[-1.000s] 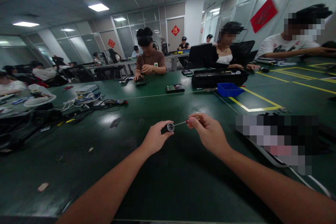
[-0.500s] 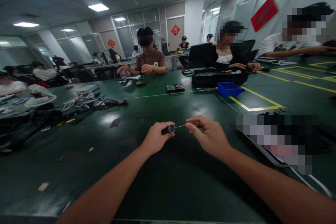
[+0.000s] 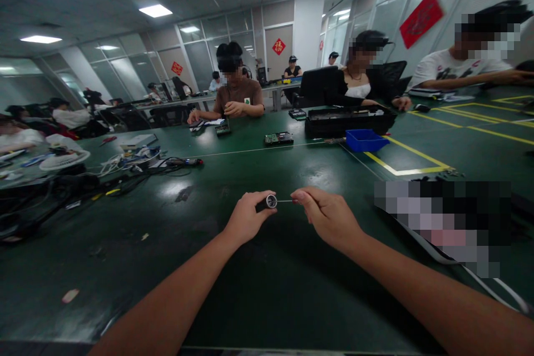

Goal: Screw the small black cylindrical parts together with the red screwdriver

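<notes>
Between the thumb and fingers of my left hand (image 3: 247, 217) is a short black cylinder (image 3: 263, 204) with a silver-rimmed round end facing me; it resembles a small flashlight. My right hand (image 3: 331, 212) is closed around the reddish handle of a thin screwdriver, mostly hidden by the fingers. Its narrow metal shaft (image 3: 285, 201) runs level to the left and meets the rim of the cylinder's end. Whether the tip sits inside or only touches the rim, I cannot tell. Both hands are raised above the green table (image 3: 267, 289).
On the left lie tangled cables (image 3: 137, 164) and a white round device (image 3: 64, 156). Ahead are a circuit board (image 3: 278, 138), a blue bin (image 3: 365, 141) and a long black tray (image 3: 350, 121). A blurred-out object (image 3: 442, 228) lies right. Several people sit around.
My right fingers have curled further around the screwdriver handle. The cylinder has shifted slightly left and up. Across the table, a person's hand has lowered to the tabletop.
</notes>
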`<state>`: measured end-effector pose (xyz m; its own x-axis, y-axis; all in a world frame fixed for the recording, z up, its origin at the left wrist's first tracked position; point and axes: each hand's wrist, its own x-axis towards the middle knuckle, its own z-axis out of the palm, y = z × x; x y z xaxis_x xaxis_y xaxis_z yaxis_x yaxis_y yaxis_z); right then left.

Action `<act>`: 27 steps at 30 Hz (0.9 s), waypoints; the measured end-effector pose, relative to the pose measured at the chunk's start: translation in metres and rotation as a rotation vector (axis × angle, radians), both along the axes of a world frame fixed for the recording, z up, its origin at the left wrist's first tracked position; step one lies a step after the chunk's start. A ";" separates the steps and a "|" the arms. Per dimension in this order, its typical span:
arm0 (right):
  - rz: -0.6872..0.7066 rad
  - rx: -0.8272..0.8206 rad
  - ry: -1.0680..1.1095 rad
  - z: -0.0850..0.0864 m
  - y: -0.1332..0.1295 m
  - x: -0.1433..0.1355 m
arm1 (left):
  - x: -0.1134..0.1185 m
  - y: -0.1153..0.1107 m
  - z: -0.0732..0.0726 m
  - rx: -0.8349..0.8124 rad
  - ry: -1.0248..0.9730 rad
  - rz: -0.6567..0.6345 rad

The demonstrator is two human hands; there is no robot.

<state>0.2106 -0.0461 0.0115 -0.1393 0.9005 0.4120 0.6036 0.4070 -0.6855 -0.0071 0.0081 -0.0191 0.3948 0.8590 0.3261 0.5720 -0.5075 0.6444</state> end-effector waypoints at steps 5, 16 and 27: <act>0.009 0.021 0.009 0.000 -0.001 0.001 | 0.000 -0.001 0.003 0.005 0.016 -0.008; -0.048 -0.049 0.337 -0.002 0.004 -0.005 | 0.002 -0.001 0.003 -0.003 0.042 0.015; -0.040 -0.273 1.026 -0.011 0.024 0.004 | 0.003 -0.004 0.010 0.029 0.024 -0.010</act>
